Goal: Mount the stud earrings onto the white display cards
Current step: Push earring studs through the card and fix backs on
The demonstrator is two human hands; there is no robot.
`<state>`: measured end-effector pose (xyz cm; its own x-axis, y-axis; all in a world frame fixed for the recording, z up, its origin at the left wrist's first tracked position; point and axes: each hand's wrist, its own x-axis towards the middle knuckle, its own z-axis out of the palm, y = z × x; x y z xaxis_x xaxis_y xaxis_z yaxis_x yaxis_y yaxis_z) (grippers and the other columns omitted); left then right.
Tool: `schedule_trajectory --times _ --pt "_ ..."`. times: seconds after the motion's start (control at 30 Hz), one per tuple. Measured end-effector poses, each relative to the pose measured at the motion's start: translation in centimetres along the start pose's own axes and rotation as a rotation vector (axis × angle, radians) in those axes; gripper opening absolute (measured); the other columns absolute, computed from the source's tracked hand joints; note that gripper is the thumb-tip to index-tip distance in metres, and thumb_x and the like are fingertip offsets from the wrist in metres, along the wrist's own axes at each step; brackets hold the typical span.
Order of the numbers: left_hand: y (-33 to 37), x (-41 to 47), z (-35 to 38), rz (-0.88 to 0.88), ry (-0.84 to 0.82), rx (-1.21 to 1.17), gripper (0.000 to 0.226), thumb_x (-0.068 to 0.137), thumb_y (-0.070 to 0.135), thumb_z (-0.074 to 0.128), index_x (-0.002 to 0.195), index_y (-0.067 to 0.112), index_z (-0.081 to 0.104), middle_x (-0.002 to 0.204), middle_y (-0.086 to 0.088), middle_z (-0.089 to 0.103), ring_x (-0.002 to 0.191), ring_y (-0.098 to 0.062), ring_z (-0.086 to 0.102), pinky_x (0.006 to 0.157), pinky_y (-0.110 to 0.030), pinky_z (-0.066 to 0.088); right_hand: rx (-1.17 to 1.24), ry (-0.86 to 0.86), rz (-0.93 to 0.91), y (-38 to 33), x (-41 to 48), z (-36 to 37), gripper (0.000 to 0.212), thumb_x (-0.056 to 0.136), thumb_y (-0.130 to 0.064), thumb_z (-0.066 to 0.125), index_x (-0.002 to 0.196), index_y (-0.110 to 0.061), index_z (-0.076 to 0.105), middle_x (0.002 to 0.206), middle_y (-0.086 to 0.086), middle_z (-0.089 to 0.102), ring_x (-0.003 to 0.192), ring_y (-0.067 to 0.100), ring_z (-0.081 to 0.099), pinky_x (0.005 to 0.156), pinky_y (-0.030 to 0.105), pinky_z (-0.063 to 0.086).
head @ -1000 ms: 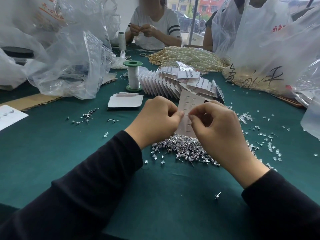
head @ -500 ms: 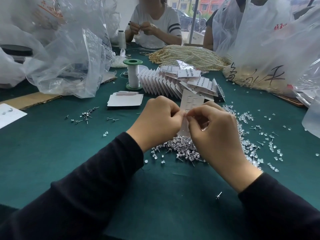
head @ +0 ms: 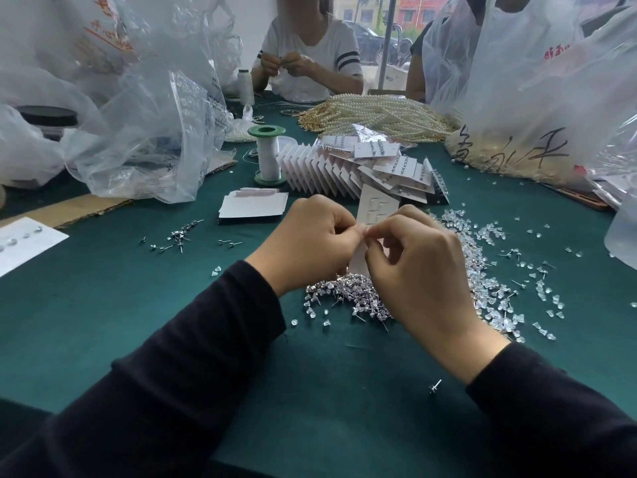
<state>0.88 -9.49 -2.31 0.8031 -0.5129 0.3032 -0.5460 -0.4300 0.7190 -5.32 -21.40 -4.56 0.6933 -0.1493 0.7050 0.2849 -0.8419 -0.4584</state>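
Over the middle of the green table [head: 103, 305], just above the heap of stud earrings [head: 348, 294]: holding one white display card [head: 377, 205] upright and slightly tilted, lower part hidden behind the knuckles. Gripping it with the left hand [head: 310, 243], fingers curled in, thumb and forefinger pinched on the card's edge. Meeting that pinch with the right hand [head: 420, 270], fingertips closed tight on the same spot of the card, other fingers loosely curled; impossible to make out any stud in that pinch. Judged to be mid-mounting: seating one stud through a hole, or capping its post behind. Next, probably calling for a fresh stud from the heap below or one of the clear backs [head: 482, 243] scattered to the right, picked singly, post lined up with an empty hole, pushed straight without creasing the card. Farther back, fanned and stacked, finished cards [head: 396, 167].
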Motion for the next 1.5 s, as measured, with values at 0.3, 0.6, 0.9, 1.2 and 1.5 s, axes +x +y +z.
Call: schedule_trajectory --times 0.3,0.6,0.9,1.2,1.5 --pt "-2.9 1.0 -4.6 -0.339 0.195 0.289 0.024 0.084 0.02 0.06 0.068 0.004 0.069 0.066 -0.002 0.067 0.066 -0.012 0.058 0.066 -0.019 0.043 0.148 0.052 0.081 0.5 0.5 -0.7 0.01 0.078 -0.004 0.067 0.078 -0.014 0.065 0.07 -0.008 0.054 0.063 0.005 0.052 0.057 0.011 0.04" --pt "-3.1 0.3 -5.3 -0.604 -0.15 0.341 0.006 0.073 0.01 0.073 0.069 0.013 0.072 0.067 -0.003 0.064 0.067 -0.016 0.058 0.057 -0.023 0.049 0.273 0.098 0.188 1.4 0.9 -0.9 0.009 0.08 -0.005 0.065 0.08 -0.015 0.065 0.074 -0.01 0.059 0.063 0.002 0.054 0.058 0.009 0.04" --pt "-3.1 0.6 -4.5 -0.62 -0.204 0.27 0.009 0.077 0.009 0.071 0.079 0.0 0.069 0.07 -0.011 0.065 0.064 -0.02 0.062 0.067 -0.031 0.058 0.415 0.075 0.244 1.0 1.2 -1.6 0.007 0.083 -0.006 0.064 0.084 -0.014 0.064 0.077 -0.001 0.063 0.063 0.002 0.056 0.056 0.011 0.043" --pt "-3.0 0.5 -5.1 -0.731 -0.164 0.23 0.016 0.086 -0.006 0.052 0.074 -0.007 0.061 0.058 -0.012 0.059 0.05 -0.019 0.054 0.047 -0.023 0.053 0.441 0.074 0.252 0.9 1.2 -1.6 0.006 0.083 -0.008 0.064 0.082 -0.014 0.065 0.074 -0.004 0.062 0.063 0.001 0.055 0.056 0.01 0.042" --pt "-2.7 0.1 -4.7 -0.635 -0.194 0.356 0.008 0.074 0.002 0.068 0.069 0.007 0.065 0.071 -0.014 0.067 0.063 -0.025 0.067 0.065 -0.033 0.059 0.465 0.058 0.27 0.7 1.2 -1.7 0.011 0.083 -0.007 0.065 0.079 -0.017 0.064 0.071 -0.006 0.061 0.06 -0.002 0.054 0.055 0.009 0.041"
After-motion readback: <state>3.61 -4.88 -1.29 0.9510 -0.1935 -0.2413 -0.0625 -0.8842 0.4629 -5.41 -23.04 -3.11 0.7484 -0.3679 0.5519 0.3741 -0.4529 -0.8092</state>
